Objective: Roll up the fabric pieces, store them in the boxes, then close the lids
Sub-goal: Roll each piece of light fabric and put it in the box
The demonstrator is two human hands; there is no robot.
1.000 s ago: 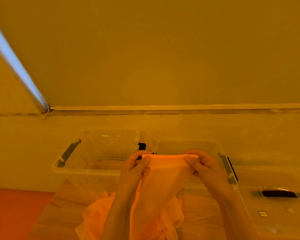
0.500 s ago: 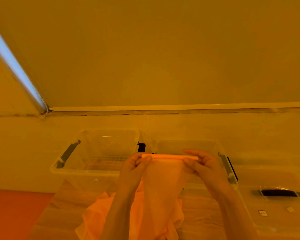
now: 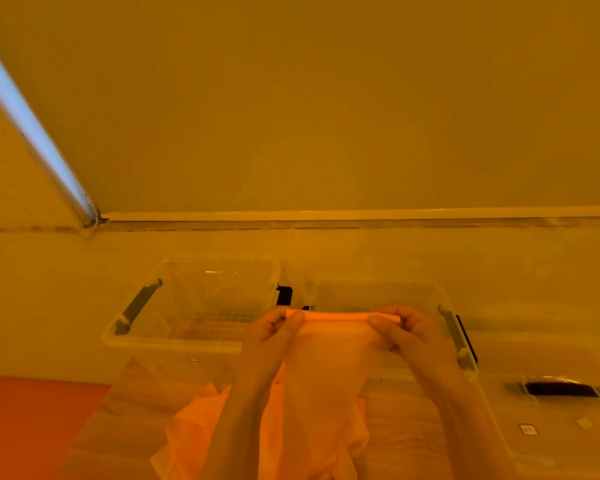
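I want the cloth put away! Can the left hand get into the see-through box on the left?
Probably yes. The left box stands open with no lid, just beyond the left hand. But that hand, like the right hand, is pinching the rolled cloth.

Thin matt cloth (image 3: pixel 326 368); clear glossy plastic boxes (image 3: pixel 174 341); seemingly wooden table (image 3: pixel 402 427).

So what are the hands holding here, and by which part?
Both hold one orange fabric piece by its rolled top edge: the left hand pinches the left end, the right hand the right end. The rest hangs down.
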